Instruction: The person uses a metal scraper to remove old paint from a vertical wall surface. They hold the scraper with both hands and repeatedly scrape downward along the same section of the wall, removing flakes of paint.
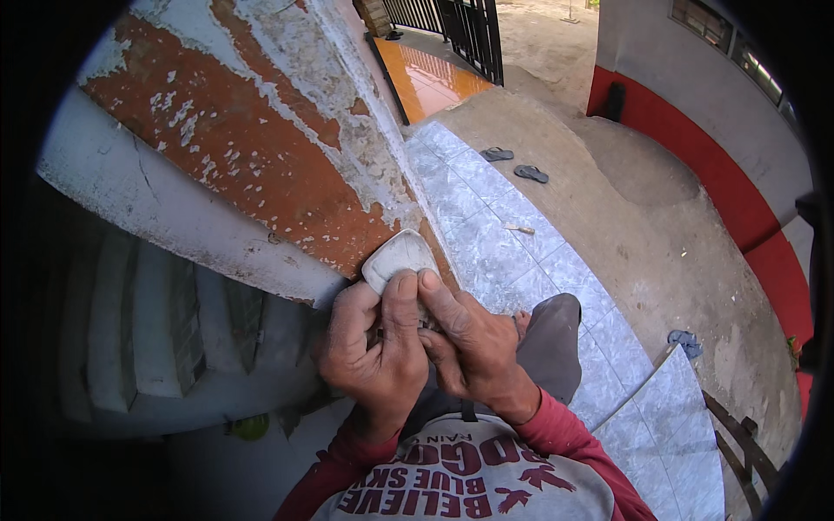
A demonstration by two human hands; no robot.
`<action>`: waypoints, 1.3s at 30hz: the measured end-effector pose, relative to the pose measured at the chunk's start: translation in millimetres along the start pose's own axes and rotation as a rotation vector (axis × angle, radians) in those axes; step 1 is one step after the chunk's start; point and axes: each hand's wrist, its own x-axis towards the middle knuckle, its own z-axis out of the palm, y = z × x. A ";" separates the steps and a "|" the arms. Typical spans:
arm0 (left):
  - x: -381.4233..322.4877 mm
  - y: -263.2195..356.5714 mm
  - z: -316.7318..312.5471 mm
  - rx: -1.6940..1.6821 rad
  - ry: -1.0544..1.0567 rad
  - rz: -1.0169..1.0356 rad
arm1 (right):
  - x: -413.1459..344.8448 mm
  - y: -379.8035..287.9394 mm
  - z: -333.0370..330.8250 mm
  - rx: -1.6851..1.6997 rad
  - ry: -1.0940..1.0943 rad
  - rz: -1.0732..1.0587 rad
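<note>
Both my hands are on a small whitish square piece (399,259) with rounded corners and a raised rim; its material is unclear. My left hand (374,355) grips it from the left, the thumb laid flat on its face. From the right, my right hand (479,345) pinches its lower edge with bent fingers. Beneath and beyond it stretches a masonry ledge (215,150) with worn red-brown paint, white specks and bare grey patches. The piece overlaps the ledge's near end; I cannot tell whether they touch.
A scraper (519,228) lies on the blue-grey tiled floor (482,241) at right. Dark flip-flops (531,174) rest on the concrete, and blue footwear (684,343) lies by a tile corner. White louvre-like slabs (156,319) are at lower left. A black metal gate (470,39) stands at the back.
</note>
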 end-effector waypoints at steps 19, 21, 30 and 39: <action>10.6 -1.1 -4.7 -0.046 -0.032 0.010 | 7.9 -13.0 -1.7 -0.029 -0.013 0.031; 9.6 0.6 -2.2 -0.076 -0.032 0.044 | 6.6 -12.3 -1.1 -0.020 0.005 0.027; 1.2 1.5 2.8 -0.039 0.025 -0.014 | 2.7 -3.5 -6.0 0.004 -0.012 -0.007; 3.6 -0.9 -0.8 0.036 -0.022 0.053 | 2.6 -1.6 -1.1 0.013 0.008 0.002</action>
